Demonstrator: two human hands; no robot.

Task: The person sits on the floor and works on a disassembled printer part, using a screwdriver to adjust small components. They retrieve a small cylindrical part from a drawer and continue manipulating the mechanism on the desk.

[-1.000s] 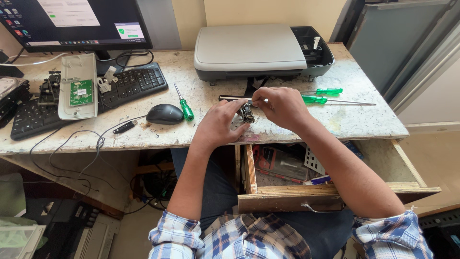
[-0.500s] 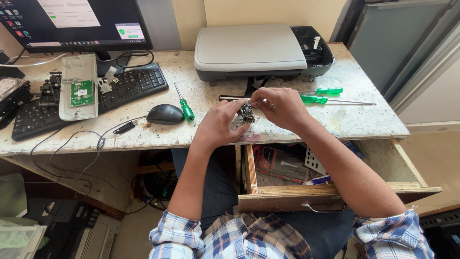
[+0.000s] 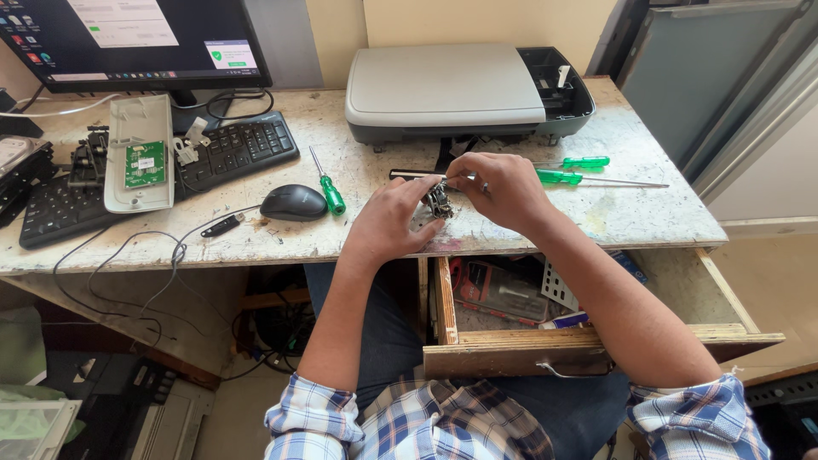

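Worn and paint-scuffed, the desk (image 3: 256,243) carries a monitor (image 3: 128,38), a grey printer (image 3: 460,89) and a black keyboard (image 3: 162,170) with an opened casing (image 3: 136,153) lying across it. Below the edge an open drawer (image 3: 579,332) holds clutter. A mouse (image 3: 294,203) and three green screwdrivers (image 3: 327,186) lie near the hands. The left hand (image 3: 388,223) and right hand (image 3: 503,189) meet above the desk in front of the printer, fingers pinched on a small metal part (image 3: 439,201) held between them.
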